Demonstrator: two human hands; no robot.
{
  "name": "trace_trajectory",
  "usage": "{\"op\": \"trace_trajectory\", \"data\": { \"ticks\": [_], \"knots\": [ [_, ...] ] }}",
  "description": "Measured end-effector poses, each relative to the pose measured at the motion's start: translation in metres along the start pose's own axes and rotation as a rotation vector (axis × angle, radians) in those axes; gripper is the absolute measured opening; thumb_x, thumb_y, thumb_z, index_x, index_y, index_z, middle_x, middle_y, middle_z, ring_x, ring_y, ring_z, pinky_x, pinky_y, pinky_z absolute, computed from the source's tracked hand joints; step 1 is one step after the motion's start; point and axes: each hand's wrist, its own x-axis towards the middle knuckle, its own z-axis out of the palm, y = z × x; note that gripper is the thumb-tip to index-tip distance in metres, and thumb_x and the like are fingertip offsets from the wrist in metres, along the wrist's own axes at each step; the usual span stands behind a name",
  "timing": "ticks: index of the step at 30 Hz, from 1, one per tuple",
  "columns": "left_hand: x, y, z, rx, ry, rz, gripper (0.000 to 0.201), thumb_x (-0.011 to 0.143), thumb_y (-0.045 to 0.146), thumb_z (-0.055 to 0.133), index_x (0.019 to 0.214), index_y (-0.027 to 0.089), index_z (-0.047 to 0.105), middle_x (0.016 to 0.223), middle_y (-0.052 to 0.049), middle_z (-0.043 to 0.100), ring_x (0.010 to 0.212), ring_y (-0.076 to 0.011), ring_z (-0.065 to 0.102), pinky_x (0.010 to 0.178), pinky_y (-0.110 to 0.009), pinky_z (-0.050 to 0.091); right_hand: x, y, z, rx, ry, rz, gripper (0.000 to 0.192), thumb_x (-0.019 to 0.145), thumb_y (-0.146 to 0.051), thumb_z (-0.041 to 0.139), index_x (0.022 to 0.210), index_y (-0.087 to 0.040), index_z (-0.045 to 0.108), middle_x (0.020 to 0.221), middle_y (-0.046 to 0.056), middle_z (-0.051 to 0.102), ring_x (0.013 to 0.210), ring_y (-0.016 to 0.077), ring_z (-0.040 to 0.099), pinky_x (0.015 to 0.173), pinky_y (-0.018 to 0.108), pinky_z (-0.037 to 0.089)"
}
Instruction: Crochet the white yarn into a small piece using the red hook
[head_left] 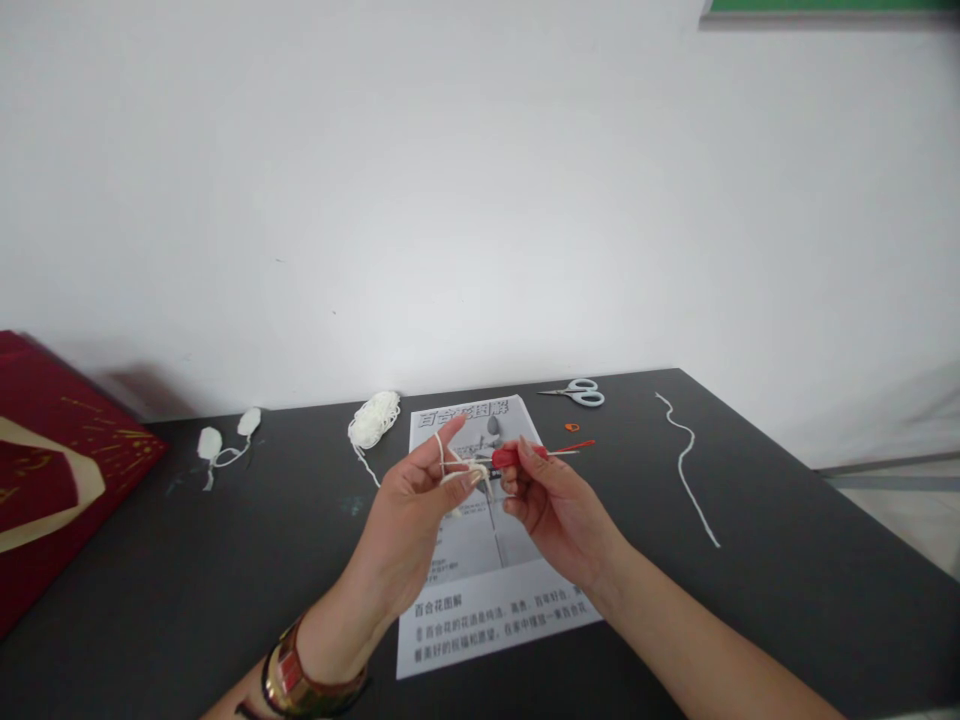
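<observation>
My left hand [429, 490] pinches a small piece of white crochet work [477, 474] between thumb and finger, its index finger raised with white yarn looped around it. From the right, my right hand [544, 490] grips the red handle of a crochet hook [517, 457], whose thin tip points left and meets the white work. A strand of yarn leads from a white yarn ball [374, 419] on the table toward my left hand. Both hands hover over a printed sheet [480, 640] with a flower picture and Chinese text.
Scissors [581, 392] and a small orange stitch marker [572, 427] lie behind the sheet. A loose white yarn piece [686, 450] is on the right. Two white crocheted pieces [211, 442] joined by yarn lie left, near a dark red box or bag [52, 440]. A wall [450, 200] borders the table.
</observation>
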Motion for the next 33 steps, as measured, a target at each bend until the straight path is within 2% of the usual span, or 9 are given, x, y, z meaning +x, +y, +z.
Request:
{"op": "trace_trajectory", "data": {
  "ticks": [4,9,13,20,26,33],
  "knots": [
    [0.0,0.002,0.001,-0.012,-0.029,-0.003,0.066,0.071,0.013,0.073,0.131,0.031,0.052,0.072,0.004,0.055,0.073,-0.0115,0.052,0.087,-0.034,0.038,-0.001,0.0,0.0,0.012,0.013,0.026,0.021,0.072,-0.024,0.077,0.084,-0.009,0.071,0.068,0.001,0.07,0.052,0.0057,0.061,0.053,0.017,0.061],
    [-0.001,0.004,0.0,0.013,-0.08,0.001,0.063,0.074,0.014,0.072,0.132,0.03,0.051,0.076,0.003,0.055,0.074,-0.0109,0.05,0.086,-0.033,0.037,0.0,-0.002,0.001,0.001,0.012,-0.006,0.02,0.073,-0.024,0.077,0.083,-0.008,0.07,0.063,0.0,0.068,0.051,0.0059,0.06,0.054,0.018,0.061],
    [-0.003,0.005,-0.001,0.037,-0.09,-0.002,0.063,0.074,0.014,0.072,0.131,0.029,0.051,0.077,0.003,0.054,0.072,-0.0098,0.049,0.081,-0.031,0.038,0.0,-0.002,0.002,0.034,0.006,0.005,0.019,0.072,-0.026,0.077,0.077,-0.01,0.069,0.06,-0.001,0.065,0.05,0.0055,0.057,0.053,0.019,0.061],
    [-0.009,0.011,0.001,0.097,-0.077,-0.045,0.063,0.072,0.018,0.074,0.131,0.026,0.053,0.075,0.003,0.059,0.07,-0.0101,0.053,0.075,-0.028,0.039,0.0,-0.004,0.002,0.039,0.011,0.008,0.02,0.072,-0.029,0.077,0.079,-0.012,0.068,0.063,-0.002,0.065,0.051,0.0066,0.055,0.048,0.02,0.06],
    [-0.013,0.014,0.005,0.131,-0.071,-0.075,0.061,0.069,0.017,0.076,0.126,0.025,0.057,0.072,0.004,0.06,0.063,-0.0077,0.053,0.064,-0.024,0.039,0.001,-0.009,0.001,-0.043,-0.02,-0.044,0.023,0.071,-0.034,0.077,0.072,-0.013,0.066,0.057,-0.004,0.059,0.047,0.0072,0.05,0.044,0.021,0.057],
    [-0.013,0.016,0.002,0.131,-0.112,-0.106,0.063,0.067,0.015,0.077,0.126,0.024,0.057,0.072,0.003,0.062,0.063,-0.0087,0.055,0.065,-0.024,0.039,0.001,-0.017,0.003,-0.119,-0.06,-0.145,0.02,0.072,-0.032,0.076,0.068,-0.016,0.065,0.056,-0.004,0.057,0.045,0.0079,0.047,0.044,0.023,0.056]
  ]
}}
